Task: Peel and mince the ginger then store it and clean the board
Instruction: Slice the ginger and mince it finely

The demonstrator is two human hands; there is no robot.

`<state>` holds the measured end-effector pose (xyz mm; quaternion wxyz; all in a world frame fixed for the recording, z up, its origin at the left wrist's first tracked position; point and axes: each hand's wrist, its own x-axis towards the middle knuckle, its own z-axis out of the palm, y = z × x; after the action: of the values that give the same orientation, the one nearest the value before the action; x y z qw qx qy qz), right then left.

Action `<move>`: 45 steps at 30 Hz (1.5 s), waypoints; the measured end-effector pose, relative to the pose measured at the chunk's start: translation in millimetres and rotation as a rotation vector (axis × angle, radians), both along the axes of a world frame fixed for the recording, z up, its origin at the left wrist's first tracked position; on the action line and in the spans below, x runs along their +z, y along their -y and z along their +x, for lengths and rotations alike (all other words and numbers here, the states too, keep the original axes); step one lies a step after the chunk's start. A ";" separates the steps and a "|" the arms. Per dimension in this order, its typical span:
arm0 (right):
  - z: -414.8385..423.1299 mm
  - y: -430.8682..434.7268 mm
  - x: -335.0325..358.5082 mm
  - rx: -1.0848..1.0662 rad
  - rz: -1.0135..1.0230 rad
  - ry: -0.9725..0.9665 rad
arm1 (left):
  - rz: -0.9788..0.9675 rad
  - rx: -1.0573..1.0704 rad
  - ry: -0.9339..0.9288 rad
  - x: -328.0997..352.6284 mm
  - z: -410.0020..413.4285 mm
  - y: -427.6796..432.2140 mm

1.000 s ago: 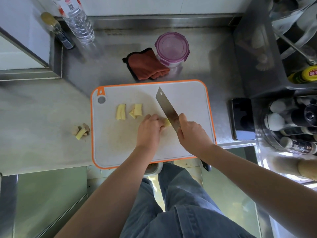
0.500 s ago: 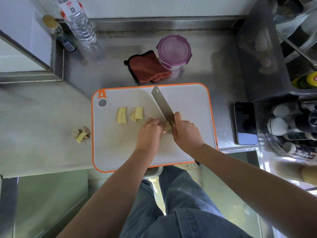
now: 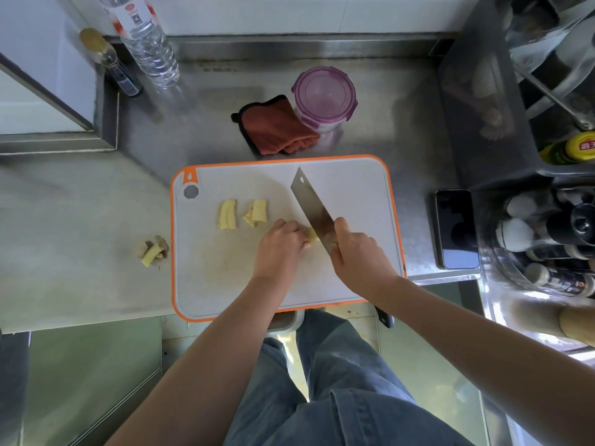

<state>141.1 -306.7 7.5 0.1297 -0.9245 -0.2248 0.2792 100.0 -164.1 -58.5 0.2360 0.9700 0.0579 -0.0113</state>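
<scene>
Pale yellow ginger (image 3: 313, 235) sat pinned under the curled fingertips of the left grip (image 3: 278, 246), which clamped the piece to the cutting board (image 3: 354, 194) near its middle. The right grip (image 3: 360, 255) was wrapped tight round the handle of the knife (image 3: 314, 207), thumb up against the flat of the blade. The edge rested at the ginger's exposed end, just beside the left knuckles.

Half a second before, the two grips had been almost touching and hardly any ginger showed between them. Now the blade stood a shade further off and showed more of its face, so one cut had apparently just been finished and the next was being lined up. Judging from that, slicing was under way and mincing proper had not begun.

Further out, two heaps of ginger slices (image 3: 228, 215) lay on the board to the left, where they had been a second earlier. Peel scraps (image 3: 154, 251) lay on the desk (image 3: 80, 220) just off the board's left rim. Beyond the far rim the purple-lidded container (image 3: 323, 94) stood closed, touching the rust-red cloth (image 3: 277, 130). Both were unmoved, so storing and wiping were yet to come. A phone (image 3: 457, 228) lay to the right, apart from the board.
</scene>
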 end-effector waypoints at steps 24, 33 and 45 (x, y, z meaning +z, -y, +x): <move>0.7 -7.0 -6.4 -0.028 0.062 0.051 | 0.021 -0.002 0.035 -3.7 -1.3 -2.2; -11.0 -4.7 -8.7 -0.032 -0.007 0.024 | -0.014 0.002 0.063 -7.2 -2.1 -3.3; -10.0 -17.0 -28.8 -0.068 -0.014 0.074 | -0.007 -0.017 0.049 -2.0 -1.7 -4.0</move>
<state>131.1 -289.8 -21.3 0.1243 -0.9422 -0.1959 0.2417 98.3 -160.1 -60.6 0.2404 0.9696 0.0440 0.0101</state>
